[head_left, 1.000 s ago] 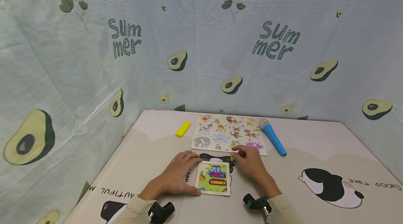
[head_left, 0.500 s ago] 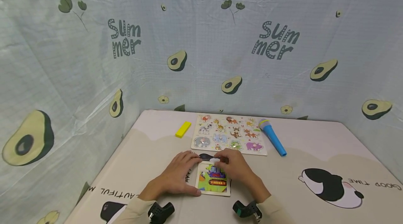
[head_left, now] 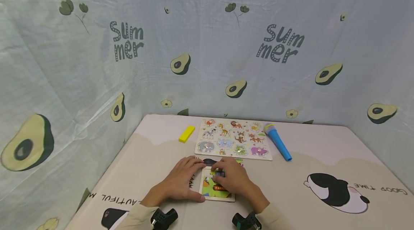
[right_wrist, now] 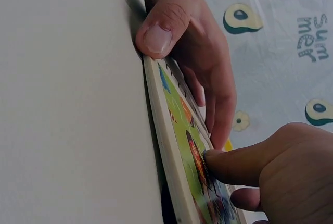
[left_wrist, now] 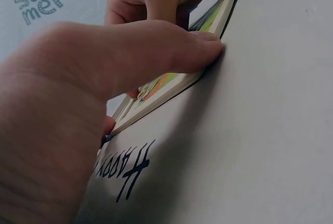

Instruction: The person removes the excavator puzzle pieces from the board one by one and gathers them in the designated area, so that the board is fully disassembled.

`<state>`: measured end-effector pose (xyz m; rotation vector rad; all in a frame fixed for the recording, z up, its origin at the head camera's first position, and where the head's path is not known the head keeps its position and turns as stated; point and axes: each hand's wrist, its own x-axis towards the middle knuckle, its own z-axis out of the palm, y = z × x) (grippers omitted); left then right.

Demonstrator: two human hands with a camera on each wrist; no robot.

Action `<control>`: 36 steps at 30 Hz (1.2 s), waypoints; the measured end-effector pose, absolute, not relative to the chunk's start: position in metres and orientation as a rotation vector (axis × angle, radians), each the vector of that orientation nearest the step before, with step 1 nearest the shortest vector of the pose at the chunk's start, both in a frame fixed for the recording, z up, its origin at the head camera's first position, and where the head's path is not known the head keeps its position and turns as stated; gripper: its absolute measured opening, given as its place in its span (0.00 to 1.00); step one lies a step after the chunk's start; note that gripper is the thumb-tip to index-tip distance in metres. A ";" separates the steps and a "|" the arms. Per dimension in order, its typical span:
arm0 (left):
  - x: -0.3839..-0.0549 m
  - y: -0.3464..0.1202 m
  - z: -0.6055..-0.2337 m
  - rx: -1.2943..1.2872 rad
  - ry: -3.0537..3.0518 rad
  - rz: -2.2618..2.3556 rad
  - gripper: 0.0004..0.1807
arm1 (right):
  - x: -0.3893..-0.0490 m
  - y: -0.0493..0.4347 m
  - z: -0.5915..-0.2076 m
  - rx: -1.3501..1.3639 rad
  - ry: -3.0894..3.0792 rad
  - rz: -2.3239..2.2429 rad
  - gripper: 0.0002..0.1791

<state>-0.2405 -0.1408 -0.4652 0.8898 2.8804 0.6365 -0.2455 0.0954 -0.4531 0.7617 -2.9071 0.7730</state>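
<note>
Partly hidden puzzle, right hand over it

Small puzzle is showing green, blue and orange inside cream frame, board multicolour animals on cream, block yellow, microphone blue, backdrop avocados.

Your left hand gripped one end of a cream-framed picture board on the pale counter, thumb at the corner and fingers along the far side, as your right hand touched the green picture. Beyond, a pale-blue sheet carried avocado prints and sideways "summer" lettering; a yellow sliver showed just beside your left fingers.
</note>
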 end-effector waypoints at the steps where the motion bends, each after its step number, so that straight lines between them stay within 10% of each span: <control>1: -0.240 -0.141 -0.466 0.887 2.880 0.641 0.55 | -0.245 0.095 -0.454 0.759 -2.908 0.758 0.08; 36: -0.240 -0.142 -0.466 0.906 2.875 0.678 0.55 | -0.242 0.093 -0.457 0.650 -2.913 0.890 0.15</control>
